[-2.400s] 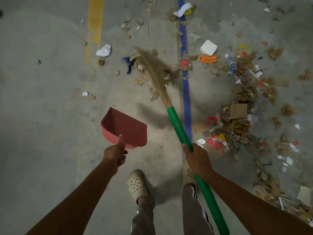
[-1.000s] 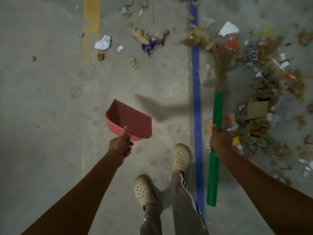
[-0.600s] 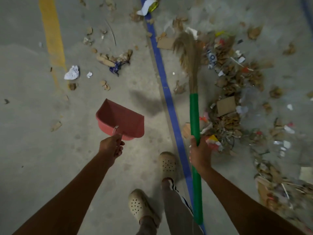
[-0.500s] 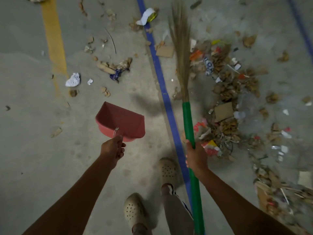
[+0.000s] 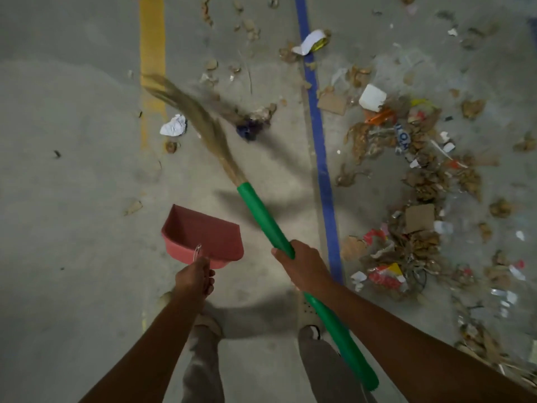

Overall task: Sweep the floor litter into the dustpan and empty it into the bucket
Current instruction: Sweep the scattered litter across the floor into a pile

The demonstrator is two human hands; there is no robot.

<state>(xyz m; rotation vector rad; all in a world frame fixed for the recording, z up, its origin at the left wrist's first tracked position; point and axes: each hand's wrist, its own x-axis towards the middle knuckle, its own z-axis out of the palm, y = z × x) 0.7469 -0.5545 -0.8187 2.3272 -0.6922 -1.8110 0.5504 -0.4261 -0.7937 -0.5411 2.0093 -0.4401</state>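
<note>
The right hand (image 5: 302, 269) grips the smooth green broom handle (image 5: 261, 216), straw bristles (image 5: 203, 120) blurred, while the left hand (image 5: 194, 279) holds the red plastic dustpan (image 5: 203, 234).

You're in what reads as a warehouse or factory hall. Evidence: bare grey concrete floor (image 5: 72, 199), dusty and scuffed, filling the whole view. A painted yellow line (image 5: 152, 53) and a blue line (image 5: 319, 146) run side by side across it, like lane or bay markings. The litter (image 5: 421, 181) fits too: torn cardboard scraps (image 5: 420, 218), crumpled paper (image 5: 173, 125), printed wrappers (image 5: 386, 274), all packaging-type waste, heaped mostly right of the blue line
</note>
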